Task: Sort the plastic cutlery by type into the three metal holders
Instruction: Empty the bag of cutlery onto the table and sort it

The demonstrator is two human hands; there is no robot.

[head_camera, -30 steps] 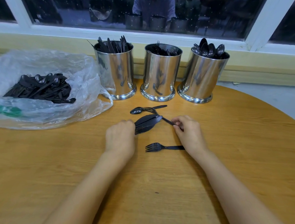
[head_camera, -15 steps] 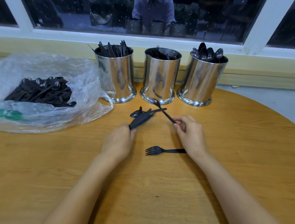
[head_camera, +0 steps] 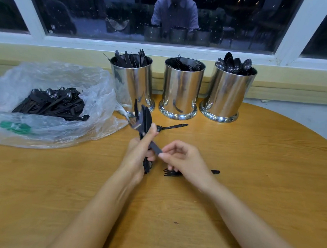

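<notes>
— What is everything made of?

— The table [head_camera: 260, 165] is round, with a warm wood grain. Three polished steel cylinders with flared bases stand in a row along its far edge. The left holder [head_camera: 132, 85] bristles with knife blades, the middle holder [head_camera: 181, 87] with fork tines, and the right holder [head_camera: 227, 91] with spoon bowls. By the left edge lies a crinkled clear plastic bag [head_camera: 96, 94] holding a heap of black cutlery [head_camera: 51, 105].

— And the hands?

— The left hand [head_camera: 137, 156] is closed round a bundle of knives [head_camera: 146, 117], flat and black, blades up, with the thumb stretched along them. The right hand [head_camera: 187, 162] pinches the handle end of a thin fork [head_camera: 154, 147] between thumb and forefinger, and its other fingers curl loosely. That fork slants up and left across the bundle, its tines blurred.

— Their pose?

— Both forearms reach in from the near edge, and the hands almost meet at the table's middle. Under the right hand a second fork [head_camera: 170, 173] lies flat. A spoon [head_camera: 173, 126] lies just beyond the bundle, before the middle holder.
</notes>
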